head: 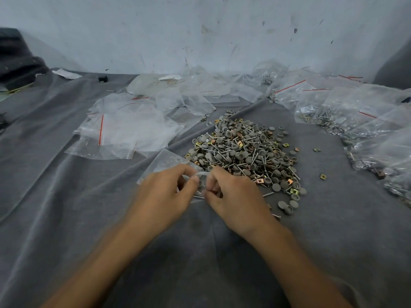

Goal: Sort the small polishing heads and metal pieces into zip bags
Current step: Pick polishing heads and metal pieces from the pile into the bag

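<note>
Far left, on the grey cloth (66, 207): dark bundle (15, 56), detail not discernible; left of centre: empty zip bags (124, 130) with red seal lines, flat and overlapping; centre, near edge: left hand (164, 194), fingers curled, pinching the mouth of a small clear bag (165, 160); bag flat on the cloth, far corner touching the heap, contents unclear; just beside: right hand (233, 196), fingers curled, pinching the same bag mouth, fingertips of both hands almost meeting; right of the hands: heap (246, 150) of grey round polishing heads, thin pins and brass-coloured square metal pieces; stray square piece (323, 176) apart on the cloth; far right: filled bags (355, 116) overlapping along the cloth edge, holding similar parts.
</note>
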The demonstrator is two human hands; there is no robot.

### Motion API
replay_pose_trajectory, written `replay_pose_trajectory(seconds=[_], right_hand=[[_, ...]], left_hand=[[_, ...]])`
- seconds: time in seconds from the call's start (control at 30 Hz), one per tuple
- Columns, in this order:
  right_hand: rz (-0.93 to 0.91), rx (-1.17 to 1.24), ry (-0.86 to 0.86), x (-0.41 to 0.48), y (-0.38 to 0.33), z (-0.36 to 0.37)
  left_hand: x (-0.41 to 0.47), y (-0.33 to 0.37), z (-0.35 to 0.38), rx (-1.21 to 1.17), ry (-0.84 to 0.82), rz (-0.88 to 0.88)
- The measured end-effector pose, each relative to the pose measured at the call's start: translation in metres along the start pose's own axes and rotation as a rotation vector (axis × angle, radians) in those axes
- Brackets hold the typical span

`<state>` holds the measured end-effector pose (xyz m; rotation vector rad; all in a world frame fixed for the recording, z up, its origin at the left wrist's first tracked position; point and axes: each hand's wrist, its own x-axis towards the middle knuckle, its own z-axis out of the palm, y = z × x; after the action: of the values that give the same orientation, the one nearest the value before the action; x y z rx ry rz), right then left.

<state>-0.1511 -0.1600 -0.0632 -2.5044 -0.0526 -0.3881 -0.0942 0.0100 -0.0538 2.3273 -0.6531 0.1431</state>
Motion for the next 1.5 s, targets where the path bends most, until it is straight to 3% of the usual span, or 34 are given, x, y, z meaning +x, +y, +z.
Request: replay_pose_trajectory(seconds=[0.13,0.3,0.43,0.63,0.9,1.1,1.37,1.5], right_hand=[[-0.058,-0.066,0.003,0.001,-0.003,0.005],[0.066,0.159,0.027,0.006,0.006,-0.012],[0.225,-0.008,0.055,0.002,0.035,-0.039],[0.437,-0.256,-0.137,-0.006,0.053,-0.052],[0.406,-0.36,-0.203,0.001,0.034,-0.038],[0.417,-0.322,-0.117,0.0,0.041,-0.04],[0.424,-0.329,-0.202,-0.001,0.04,-0.039],[0.41,-0.218,-0.049,-0.002,0.04,-0.036]], left_hand=[[0.0,0.0,-0.001,-0.009,-0.008,-0.006],[-0.001,0.0,-0.003,-0.021,0.005,-0.023],[-0.002,0.0,-0.004,-0.023,-0.003,-0.029],[0.001,-0.001,-0.003,-0.023,0.0,-0.024],[0.0,-0.003,0.0,-0.01,-0.009,-0.021],[0.001,-0.003,-0.001,-0.013,-0.008,-0.025],[0.0,-0.003,-0.003,-0.01,0.001,-0.018],[0.001,-0.003,-0.003,-0.014,0.009,-0.021]])
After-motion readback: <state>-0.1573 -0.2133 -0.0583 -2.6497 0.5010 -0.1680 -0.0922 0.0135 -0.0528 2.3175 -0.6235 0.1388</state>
